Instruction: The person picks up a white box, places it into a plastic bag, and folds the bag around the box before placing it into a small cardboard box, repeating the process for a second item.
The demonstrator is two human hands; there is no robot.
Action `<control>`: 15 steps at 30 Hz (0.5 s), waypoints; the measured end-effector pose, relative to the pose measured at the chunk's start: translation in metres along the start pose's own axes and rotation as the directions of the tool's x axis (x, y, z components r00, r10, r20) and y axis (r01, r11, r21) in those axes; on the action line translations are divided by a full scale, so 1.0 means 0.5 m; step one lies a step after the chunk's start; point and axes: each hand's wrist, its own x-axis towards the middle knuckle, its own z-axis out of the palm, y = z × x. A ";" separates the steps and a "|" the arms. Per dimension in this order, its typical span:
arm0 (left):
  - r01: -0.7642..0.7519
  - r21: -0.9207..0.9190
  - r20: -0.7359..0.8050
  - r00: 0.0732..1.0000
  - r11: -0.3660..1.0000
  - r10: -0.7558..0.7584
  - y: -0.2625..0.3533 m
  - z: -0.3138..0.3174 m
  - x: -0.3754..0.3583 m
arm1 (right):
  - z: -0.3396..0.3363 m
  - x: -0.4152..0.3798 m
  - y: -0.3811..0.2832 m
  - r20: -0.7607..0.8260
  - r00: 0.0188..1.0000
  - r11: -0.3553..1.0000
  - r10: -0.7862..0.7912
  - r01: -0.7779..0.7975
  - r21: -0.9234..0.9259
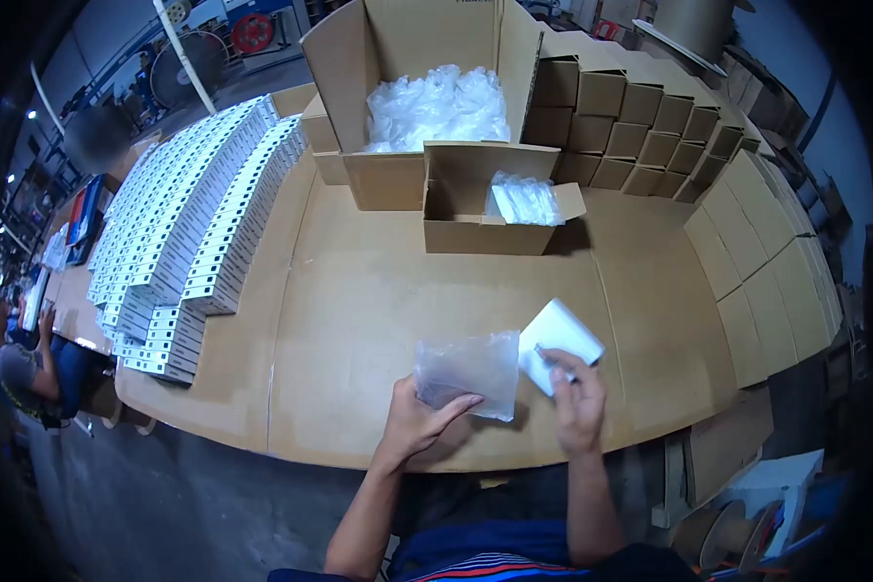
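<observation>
My left hand grips a flat translucent plastic bag by its lower left, with the thumb across its front. Just right of the bag, a white block-shaped item with a smooth top lies on the table. Over its lower edge is my right hand, thumb and fingers drawn together; what is between them, if anything, is too small to make out. In front of both hands stands a small open carton with a bundle of clear plastic bags at its right side.
A large open carton full of crumpled clear plastic stands at the back. Stacked white boxes line the left. Brown cartons are piled at back right, and more edge the table's right side. Another person sits far left.
</observation>
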 end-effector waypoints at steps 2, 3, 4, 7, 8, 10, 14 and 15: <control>-0.027 0.048 0.036 0.999 0.998 0.025 -0.012 -0.004 -0.011 | -0.034 0.044 -0.026 0.004 0.996 0.995 -0.091 0.091 -0.030; -0.043 0.073 0.055 0.998 0.996 0.039 -0.016 -0.004 -0.015 | -0.039 0.065 -0.044 -0.003 0.988 0.986 -0.158 0.158 0.051; -0.048 0.071 0.060 0.997 0.996 0.044 -0.015 -0.001 -0.017 | -0.036 0.090 -0.057 0.017 0.936 0.936 -0.351 0.351 0.001; -0.054 0.079 0.067 0.997 0.995 0.049 -0.012 0.006 -0.018 | -0.021 0.126 -0.100 0.145 0.885 0.890 -0.443 0.415 0.189; -0.046 0.089 0.065 0.997 0.995 0.040 -0.014 0.007 -0.019 | -0.024 0.139 -0.113 0.268 0.844 0.885 -0.464 0.433 0.171; -0.042 0.111 0.069 0.997 0.993 0.034 -0.014 0.007 -0.018 | -0.017 0.159 -0.133 0.422 0.804 0.907 -0.418 0.343 0.245; -0.057 0.133 0.059 0.997 0.989 0.050 -0.004 0.009 -0.014 | -0.004 0.193 -0.156 0.621 0.722 0.952 -0.305 0.227 0.204; -0.059 0.130 0.047 0.997 0.990 0.053 0.001 0.009 -0.016 | 0.003 0.196 -0.156 0.629 0.712 0.950 -0.311 0.223 0.218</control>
